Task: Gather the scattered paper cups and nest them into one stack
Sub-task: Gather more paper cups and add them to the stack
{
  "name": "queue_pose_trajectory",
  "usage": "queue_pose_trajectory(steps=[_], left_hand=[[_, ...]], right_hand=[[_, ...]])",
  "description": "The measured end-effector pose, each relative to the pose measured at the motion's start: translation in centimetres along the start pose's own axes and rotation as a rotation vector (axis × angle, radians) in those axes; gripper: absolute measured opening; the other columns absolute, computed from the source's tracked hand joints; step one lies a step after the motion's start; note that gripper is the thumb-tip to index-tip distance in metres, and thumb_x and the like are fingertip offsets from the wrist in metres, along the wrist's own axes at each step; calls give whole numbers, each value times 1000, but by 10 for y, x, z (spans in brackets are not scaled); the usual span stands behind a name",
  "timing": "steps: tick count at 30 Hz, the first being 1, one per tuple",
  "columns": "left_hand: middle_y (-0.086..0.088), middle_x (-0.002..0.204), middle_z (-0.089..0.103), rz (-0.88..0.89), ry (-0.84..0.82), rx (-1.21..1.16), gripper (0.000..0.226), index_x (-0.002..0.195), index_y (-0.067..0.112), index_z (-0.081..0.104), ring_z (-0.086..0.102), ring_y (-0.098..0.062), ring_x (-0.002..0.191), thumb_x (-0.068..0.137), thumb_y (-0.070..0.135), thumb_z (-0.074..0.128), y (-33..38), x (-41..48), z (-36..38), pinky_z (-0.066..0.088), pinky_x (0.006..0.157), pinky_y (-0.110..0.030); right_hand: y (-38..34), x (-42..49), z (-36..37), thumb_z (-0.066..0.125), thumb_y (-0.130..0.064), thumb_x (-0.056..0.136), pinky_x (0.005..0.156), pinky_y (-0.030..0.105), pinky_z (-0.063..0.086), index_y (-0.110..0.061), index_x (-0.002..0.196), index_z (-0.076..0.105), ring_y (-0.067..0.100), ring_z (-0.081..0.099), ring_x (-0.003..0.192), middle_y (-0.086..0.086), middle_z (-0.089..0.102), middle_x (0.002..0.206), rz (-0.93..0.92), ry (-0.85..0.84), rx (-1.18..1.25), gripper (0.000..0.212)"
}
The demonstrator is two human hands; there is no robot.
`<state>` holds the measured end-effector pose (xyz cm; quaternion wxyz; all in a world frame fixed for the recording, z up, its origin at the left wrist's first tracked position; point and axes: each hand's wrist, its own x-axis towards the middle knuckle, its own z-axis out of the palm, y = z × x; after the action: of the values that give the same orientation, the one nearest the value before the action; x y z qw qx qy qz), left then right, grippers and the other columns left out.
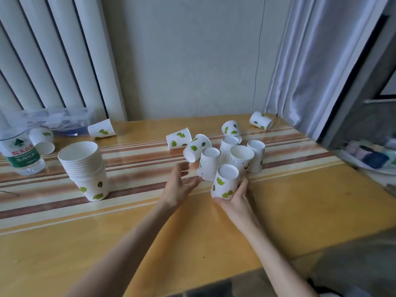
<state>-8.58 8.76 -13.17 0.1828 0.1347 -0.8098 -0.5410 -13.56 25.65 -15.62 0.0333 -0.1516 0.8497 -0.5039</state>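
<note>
Water bottle (20, 154) at far left: cap and left side cut off by the frame edge, label only partly legible. Clear plastic bag (57, 120) behind it is blurred; contents can't be made out. Right edge of the view is soft, the shelf items there unreadable.

Right hand (236, 195) reaches forward over the table (300, 200), fingers wrapped around the lower wall of a leaf-printed cup (225, 182); the palm side is hidden behind that cup. Whether the cup is lifted or resting on the table can't be told.

Left hand (179, 185) is extended just beside the cluster of cups (233, 155), fingers spread and loosely curled, holding nothing.

Nested stack (84, 168) stands upright at left on the striped cloth, well apart from both hands. More cups lie tipped over: two near the cluster (188, 142), one at the far right corner (260, 120), two near the bottle (101, 130).
</note>
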Motion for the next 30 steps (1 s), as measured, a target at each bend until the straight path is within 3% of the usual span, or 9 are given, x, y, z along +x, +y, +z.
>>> queue_pose_trajectory(steps=[3,9,12,15,17,20,24,27,30], left_hand=[[4,125,40,-46,-26,-29,69,136,8,33,47,-6,104,80,20,72,8,17,21,42,87,-23],[-3,122,57,-148,45,141,90,124,12,43,55,-24,112,52,56,74,6,49,48,46,94,-44],[-5,117,61,-145,94,246,69,113,13,45,57,-27,107,63,49,74,1,52,52,47,91,-48],[-4,119,58,-103,27,34,63,118,12,40,56,-18,101,73,36,76,4,40,43,48,84,-34],[-3,117,57,-73,28,-33,64,120,11,40,57,-15,96,74,38,74,9,22,27,45,77,-28],[1,106,60,-5,110,-64,59,110,21,46,60,-8,87,66,55,66,20,-12,-13,46,67,-24],[8,100,61,89,280,-52,54,104,36,51,62,-5,84,59,62,64,34,-52,-72,50,67,-21],[12,103,56,61,444,-42,74,112,26,45,60,-3,90,52,62,67,41,-74,-111,53,67,-23],[12,100,49,64,562,-14,72,108,21,39,56,7,85,55,56,72,49,-92,-146,52,60,-18]], right_hand=[[3,2,-4,73,-24,72,84,38,47,-26,116,23,26,54,106,7,51,121,43,83,161,66],[1,-2,-9,72,-36,63,74,30,45,-25,119,30,21,61,95,7,58,112,56,237,380,70],[0,-3,-10,72,-40,60,78,27,47,-27,125,32,12,61,99,4,58,118,43,202,441,77],[-1,-4,-10,72,-49,58,95,36,47,-34,125,41,17,57,113,4,52,128,13,203,454,75],[-11,-6,-7,73,-45,63,95,31,49,-33,127,44,13,58,113,4,52,130,-1,166,523,72],[-41,-6,7,69,-26,79,77,10,48,-22,128,33,-5,63,93,3,54,124,-6,44,660,61],[-82,-7,35,65,-36,74,92,31,48,-21,119,30,11,59,104,5,53,124,-44,-70,698,59],[-108,-14,58,58,-41,75,83,20,48,-27,119,38,-6,60,95,-5,58,118,-129,-176,698,50],[-133,-18,77,57,-42,77,84,27,49,-31,120,43,-7,60,93,-16,59,109,-195,-232,720,46]])
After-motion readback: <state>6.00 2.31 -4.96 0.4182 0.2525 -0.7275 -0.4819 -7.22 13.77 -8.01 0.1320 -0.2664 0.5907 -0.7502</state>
